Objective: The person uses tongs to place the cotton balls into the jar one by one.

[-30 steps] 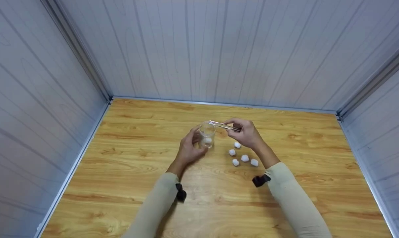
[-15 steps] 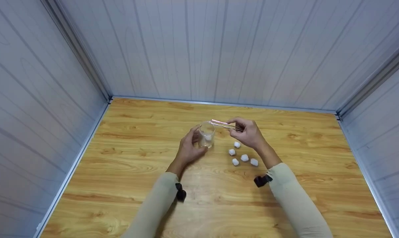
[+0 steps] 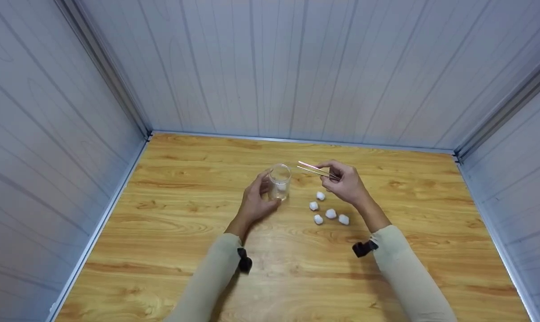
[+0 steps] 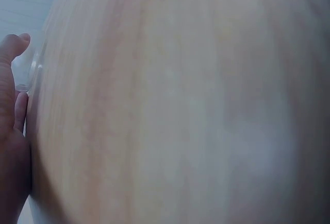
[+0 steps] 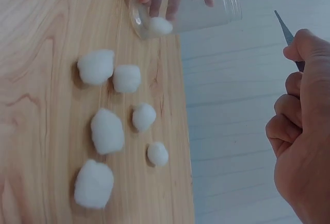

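Note:
A clear jar (image 3: 279, 179) stands on the wooden table, its mouth up, gripped by my left hand (image 3: 256, 201) from the left side. One cotton ball (image 5: 161, 26) lies inside, near the jar's bottom. My right hand (image 3: 346, 184) pinches metal tweezers (image 3: 313, 167) between thumb and fingers, to the right of the jar's rim. The tweezers' tips are apart, with nothing between them. In front of that hand, several loose cotton balls (image 3: 331, 213) lie on the table. Only the edge of my left hand (image 4: 13, 131) shows in the left wrist view.
The wood-grain table (image 3: 184, 214) is bounded by a pale panelled wall (image 3: 296, 80) at the back and by side walls at left and right. A small black device (image 3: 363, 248) is strapped at the right wrist, and another (image 3: 245, 260) at the left.
My right hand has drawn the tweezers to the right, away from the jar's mouth, and their tips have spread. The left hand and the loose cotton balls stay put.

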Tool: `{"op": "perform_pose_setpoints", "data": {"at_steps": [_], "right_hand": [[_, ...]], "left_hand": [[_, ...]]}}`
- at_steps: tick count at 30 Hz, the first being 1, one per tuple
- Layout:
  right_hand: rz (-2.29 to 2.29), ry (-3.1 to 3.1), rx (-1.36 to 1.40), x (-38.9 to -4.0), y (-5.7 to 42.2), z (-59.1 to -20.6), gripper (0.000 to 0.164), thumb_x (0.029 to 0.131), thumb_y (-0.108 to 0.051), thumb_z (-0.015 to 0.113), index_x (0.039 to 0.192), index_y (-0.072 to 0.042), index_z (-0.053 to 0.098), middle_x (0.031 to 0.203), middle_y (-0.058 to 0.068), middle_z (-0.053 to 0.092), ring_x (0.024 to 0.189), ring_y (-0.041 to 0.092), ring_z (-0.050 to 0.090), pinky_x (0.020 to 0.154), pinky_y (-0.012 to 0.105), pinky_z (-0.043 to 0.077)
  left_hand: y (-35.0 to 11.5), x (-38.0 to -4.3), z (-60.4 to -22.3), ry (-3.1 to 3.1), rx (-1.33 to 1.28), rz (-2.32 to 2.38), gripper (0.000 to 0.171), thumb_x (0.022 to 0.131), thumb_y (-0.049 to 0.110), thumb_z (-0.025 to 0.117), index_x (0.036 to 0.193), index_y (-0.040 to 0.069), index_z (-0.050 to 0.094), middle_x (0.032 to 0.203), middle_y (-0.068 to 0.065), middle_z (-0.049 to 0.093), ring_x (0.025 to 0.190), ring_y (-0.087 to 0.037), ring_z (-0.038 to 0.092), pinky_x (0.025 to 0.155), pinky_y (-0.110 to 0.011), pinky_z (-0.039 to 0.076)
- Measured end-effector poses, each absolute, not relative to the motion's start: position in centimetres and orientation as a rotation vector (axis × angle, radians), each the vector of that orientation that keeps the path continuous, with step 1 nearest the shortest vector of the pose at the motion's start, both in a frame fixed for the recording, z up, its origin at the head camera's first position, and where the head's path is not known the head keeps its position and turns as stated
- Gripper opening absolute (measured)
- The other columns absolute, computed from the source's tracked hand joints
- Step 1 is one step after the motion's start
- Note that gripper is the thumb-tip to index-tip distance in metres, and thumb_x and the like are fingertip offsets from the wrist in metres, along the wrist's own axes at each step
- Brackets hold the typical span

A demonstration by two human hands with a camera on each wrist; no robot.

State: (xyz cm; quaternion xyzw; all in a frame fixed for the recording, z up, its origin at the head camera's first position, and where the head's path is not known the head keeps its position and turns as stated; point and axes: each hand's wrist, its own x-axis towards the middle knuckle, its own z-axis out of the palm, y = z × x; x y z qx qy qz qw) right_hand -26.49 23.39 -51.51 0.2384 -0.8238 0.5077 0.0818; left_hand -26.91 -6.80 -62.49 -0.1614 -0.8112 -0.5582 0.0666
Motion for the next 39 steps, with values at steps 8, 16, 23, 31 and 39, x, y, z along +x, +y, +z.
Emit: {"op": "perform_pose_setpoints", "data": {"at_steps": [8,16,23,31,39], "right_hand": [[1.556,-2.421,0.61,-26.2,24.9,-52.0,0.031,0.097,0.011,0.073,0.125,0.0,0.081,0.066,-0.009,0.042,0.06,-0.004,0.031,0.059,0.015,0.027],[1.546,-2.377,0.563,-25.9,26.2,-52.5,0.025,0.094,0.013,0.074,0.116,0.004,0.081,0.069,-0.007,0.047,0.062,-0.002,0.035,0.057,0.016,0.029],[1.554,-2.391,0.512,-25.7,27.1,-52.9,0.027,0.093,0.014,0.073,0.117,0.004,0.081,0.069,-0.007,0.051,0.062,-0.003,0.037,0.057,0.015,0.03],[1.574,-2.412,0.468,-25.5,27.8,-52.9,0.027,0.097,0.013,0.072,0.12,0.003,0.081,0.059,-0.01,0.046,0.055,-0.006,0.03,0.052,0.014,0.026],[1.558,-2.399,0.463,-25.4,28.7,-53.1,0.027,0.095,0.013,0.072,0.119,0.004,0.08,0.059,-0.009,0.04,0.056,-0.006,0.028,0.053,0.012,0.025]], "left_hand": [[-7.0,-26.9,-62.8,-2.453,-0.497,-1.661,0.092,0.083,0.006,0.093,0.163,0.009,0.05,0.142,-0.027,0.069,0.132,-0.043,0.074,0.116,-0.05,0.066],[-6.9,-26.8,-62.6,-2.463,-0.49,-1.663,0.091,0.085,0.008,0.093,0.165,0.01,0.049,0.144,-0.027,0.07,0.134,-0.044,0.073,0.117,-0.051,0.065],[-7.0,-26.9,-62.9,-2.429,-0.505,-1.664,0.091,0.083,0.006,0.093,0.163,0.009,0.051,0.141,-0.027,0.071,0.131,-0.045,0.074,0.115,-0.051,0.066],[-7.1,-27.0,-63.0,-2.43,-0.51,-1.662,0.092,0.083,0.009,0.093,0.164,0.01,0.05,0.142,-0.027,0.071,0.131,-0.045,0.074,0.114,-0.051,0.067],[-6.9,-26.8,-62.6,-2.439,-0.505,-1.682,0.092,0.084,0.005,0.093,0.164,0.009,0.049,0.143,-0.027,0.07,0.133,-0.045,0.073,0.117,-0.051,0.066]]}}
